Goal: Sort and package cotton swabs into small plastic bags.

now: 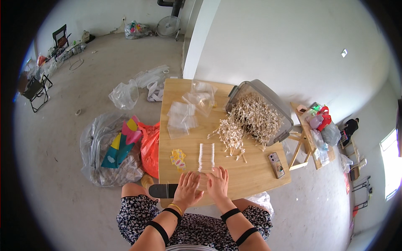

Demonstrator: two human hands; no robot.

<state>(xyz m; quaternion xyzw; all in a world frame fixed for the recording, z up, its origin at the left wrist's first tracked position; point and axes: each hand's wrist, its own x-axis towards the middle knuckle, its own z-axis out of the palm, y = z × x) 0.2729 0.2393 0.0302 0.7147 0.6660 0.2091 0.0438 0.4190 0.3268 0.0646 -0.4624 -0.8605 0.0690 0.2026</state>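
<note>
A neat row of cotton swabs (206,157) lies on the wooden table (251,184), stacked side by side in a column running away from me. My left hand (188,188) is at the left of the row's near end, palm down with its fingers stretched out. At the right of that end my right hand (218,182) has its fingers extended, thumb toward the swabs. Both hands seem to touch the swabs' ends, and they partly hide the nearest ones. Loose cotton swabs (255,117) spill from a tipped grey plastic bin (279,109) beyond the row.
Small yellow printed cards (178,159) lie left of the row, with clear plastic bags (182,119) behind them. A phone (276,164) rests near the right edge. A black flat strip (161,191) juts past the left edge, beside a red bag (150,148).
</note>
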